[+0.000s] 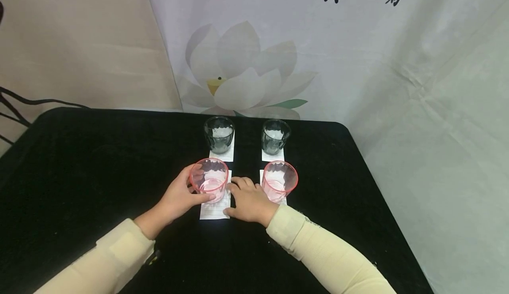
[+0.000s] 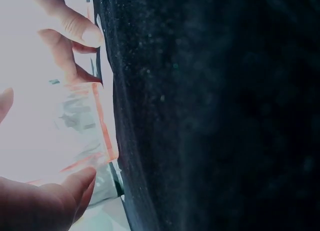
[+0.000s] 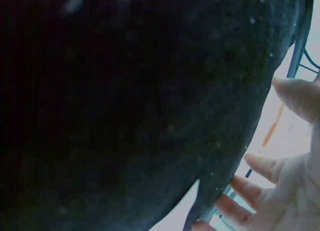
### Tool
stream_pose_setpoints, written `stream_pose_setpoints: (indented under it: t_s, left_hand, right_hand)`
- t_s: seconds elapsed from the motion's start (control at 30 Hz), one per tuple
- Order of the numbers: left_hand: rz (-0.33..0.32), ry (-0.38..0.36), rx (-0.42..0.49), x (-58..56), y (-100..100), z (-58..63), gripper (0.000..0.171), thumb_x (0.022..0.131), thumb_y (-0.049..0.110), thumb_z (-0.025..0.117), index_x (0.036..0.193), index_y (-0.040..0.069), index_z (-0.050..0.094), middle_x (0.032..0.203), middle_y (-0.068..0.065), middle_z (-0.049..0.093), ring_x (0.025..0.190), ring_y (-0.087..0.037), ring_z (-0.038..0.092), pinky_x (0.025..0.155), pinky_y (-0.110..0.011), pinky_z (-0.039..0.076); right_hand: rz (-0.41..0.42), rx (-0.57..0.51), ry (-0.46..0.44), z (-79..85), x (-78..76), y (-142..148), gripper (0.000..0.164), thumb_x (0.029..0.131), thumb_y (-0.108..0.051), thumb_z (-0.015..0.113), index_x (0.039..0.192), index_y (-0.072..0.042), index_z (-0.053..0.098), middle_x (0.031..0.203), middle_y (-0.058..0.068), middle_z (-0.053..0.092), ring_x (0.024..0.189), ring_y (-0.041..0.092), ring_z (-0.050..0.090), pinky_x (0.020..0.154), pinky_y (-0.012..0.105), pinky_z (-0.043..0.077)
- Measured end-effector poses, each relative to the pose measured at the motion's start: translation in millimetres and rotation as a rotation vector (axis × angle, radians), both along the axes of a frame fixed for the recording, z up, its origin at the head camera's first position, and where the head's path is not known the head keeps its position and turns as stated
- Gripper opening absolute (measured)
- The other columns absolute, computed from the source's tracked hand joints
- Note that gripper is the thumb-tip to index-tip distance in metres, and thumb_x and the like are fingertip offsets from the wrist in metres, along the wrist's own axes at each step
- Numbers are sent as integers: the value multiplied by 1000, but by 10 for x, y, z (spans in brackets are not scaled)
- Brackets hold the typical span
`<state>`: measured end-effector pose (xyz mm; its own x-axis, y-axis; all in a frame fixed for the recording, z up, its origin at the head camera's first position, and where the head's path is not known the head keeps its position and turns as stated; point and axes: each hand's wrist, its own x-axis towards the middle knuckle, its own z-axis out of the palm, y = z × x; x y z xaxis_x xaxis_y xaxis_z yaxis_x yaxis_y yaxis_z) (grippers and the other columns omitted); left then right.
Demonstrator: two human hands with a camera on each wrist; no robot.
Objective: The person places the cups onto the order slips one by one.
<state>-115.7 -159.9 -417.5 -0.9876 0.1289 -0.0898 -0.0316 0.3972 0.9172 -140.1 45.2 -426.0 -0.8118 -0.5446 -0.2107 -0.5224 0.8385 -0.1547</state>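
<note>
My left hand [image 1: 179, 199] holds a clear cup with a pink rim [image 1: 210, 177], its thumb in front and fingers round the left side. Beneath that cup lies a white paper slip [image 1: 214, 213], its near part showing. My right hand [image 1: 251, 203] reaches in at the slip's right edge, thumb at its near corner and fingers extended beside the cup. In the right wrist view the fingers of that hand [image 3: 290, 188] are spread and loosely bent. A second pink-rimmed cup [image 1: 280, 177] stands just right of it on another slip [image 1: 283, 201].
Behind the pink cups, two dark grey glasses [image 1: 219, 140] stand side by side on their own white slips [image 1: 226, 156]. A black cloth [image 1: 119, 161] covers the table. White fabric with a lotus print [image 1: 246, 73] hangs behind it, and black cables [image 1: 43, 102] run at the left.
</note>
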Motion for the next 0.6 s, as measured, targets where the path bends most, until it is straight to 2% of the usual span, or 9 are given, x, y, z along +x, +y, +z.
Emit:
stream_pose_setpoints:
  t_s: [0.3, 0.6]
  left_hand:
    - [6, -7, -36, -13, 24, -37, 86, 78, 13, 80, 144, -3, 28, 141, -25, 40, 131, -42, 41, 104, -51, 41]
    - [-13, 1, -9, -10, 29, -62, 86, 79, 12, 79, 145, -3, 26, 144, -26, 36, 133, -43, 37, 106, -52, 38]
  right_hand:
    - [0, 6, -1, -11, 0, -1, 68, 85, -50, 67, 140, -15, 49, 149, 5, 40, 136, 25, 35, 106, 48, 40]
    - [-2, -9, 4, -32, -5, 17, 67, 84, -49, 68, 140, -15, 50, 149, 5, 41, 136, 25, 36, 106, 48, 40]
